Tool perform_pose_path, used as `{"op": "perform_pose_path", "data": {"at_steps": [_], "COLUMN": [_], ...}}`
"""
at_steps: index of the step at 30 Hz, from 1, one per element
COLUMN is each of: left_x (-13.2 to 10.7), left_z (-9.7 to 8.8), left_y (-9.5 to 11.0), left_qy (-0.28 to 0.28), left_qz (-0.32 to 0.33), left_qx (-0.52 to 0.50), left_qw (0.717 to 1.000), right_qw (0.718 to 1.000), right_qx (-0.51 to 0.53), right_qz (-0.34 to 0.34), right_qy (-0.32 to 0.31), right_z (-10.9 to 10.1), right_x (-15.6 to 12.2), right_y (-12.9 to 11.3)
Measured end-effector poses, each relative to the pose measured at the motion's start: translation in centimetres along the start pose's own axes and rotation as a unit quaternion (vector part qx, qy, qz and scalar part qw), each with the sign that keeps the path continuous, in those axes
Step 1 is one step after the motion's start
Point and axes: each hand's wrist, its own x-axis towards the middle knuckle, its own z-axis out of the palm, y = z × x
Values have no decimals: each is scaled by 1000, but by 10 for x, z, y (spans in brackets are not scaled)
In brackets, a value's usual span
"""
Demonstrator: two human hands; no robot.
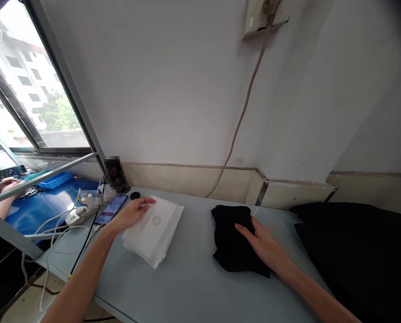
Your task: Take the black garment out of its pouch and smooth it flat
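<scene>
My left hand [130,215] reaches over the far left part of a stack of frosted white plastic bags [163,224], with the thumb and index finger drawn close together at the top bag. Faint grey print and a round logo show on that bag. My right hand [263,242] grips a folded black cloth item [230,242] by its right side. The thumb lies on top of the fabric, and the other fingers are mostly hidden behind and under it. The cloth rests on the grey table [183,287], to the right of the bags.
A large black fabric pile [362,251] covers the right side. To the left are a phone [111,210], a black round cap [135,195], a power strip [79,214] and loose white cables. Beyond a metal frame, another person's hands [10,185] are over a blue table [59,197].
</scene>
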Motion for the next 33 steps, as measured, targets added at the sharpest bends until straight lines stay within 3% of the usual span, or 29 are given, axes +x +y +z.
{"op": "perform_pose_path", "data": {"at_steps": [9,14,17,20,24,33], "left_x": [-10,-9,-4,3,10,17], "left_z": [-3,-5,-5,-4,-1,1], "left_y": [6,0,-10,-22,-35,-40], "left_qy": [-57,-70,-44,11,82,130], "left_qz": [1,7,17,37,78,75], "left_qx": [-65,-85,-50,64,217,220], "left_qw": [996,994,998,997,970,964], "right_qw": [1000,999,999,1000,999,1000], "right_qx": [-4,-9,-3,0,1,-14], "right_qz": [-23,-38,-33,-29,-31,-20], "right_qy": [14,19,18,12,13,4], "right_z": [0,0,1,1,0,-1], "right_x": [2,2,1,2,3,0], "right_y": [1,2,1,1,3,-1]}}
